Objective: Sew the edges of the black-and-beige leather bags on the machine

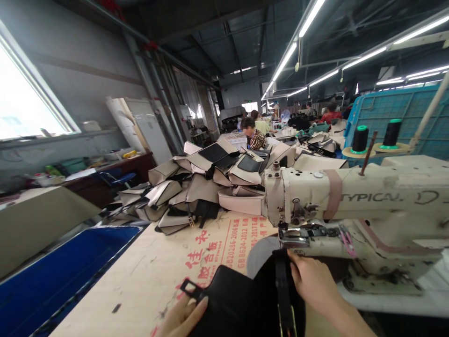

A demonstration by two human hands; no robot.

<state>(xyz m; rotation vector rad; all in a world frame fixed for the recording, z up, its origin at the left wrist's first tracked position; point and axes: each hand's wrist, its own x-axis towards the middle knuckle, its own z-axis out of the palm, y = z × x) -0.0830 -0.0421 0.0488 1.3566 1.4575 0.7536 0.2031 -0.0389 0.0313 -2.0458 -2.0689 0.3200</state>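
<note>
A black bag [231, 295] with a strap and a gold-coloured buckle [280, 318] lies at the front edge of the plywood table. My left hand [185, 313] is closed on its flap, beside a tab [190, 289] with a rectangular opening. At the bag's upper edge, my right hand [312, 276] grips the material close to the strap, just below the needle area of a sewing machine [351, 196]. A grey rounded piece [261, 255] shows behind the bag, by the machine's arm. The lower part of the bag runs out of view.
Beige and black bags [210, 178] are heaped across the back of the plywood table [140, 276]. A blue bin [80, 267] stands to the left. Two black thread spools [359, 139] sit above the machine, before a turquoise crate [403, 117]. Several people work farther back.
</note>
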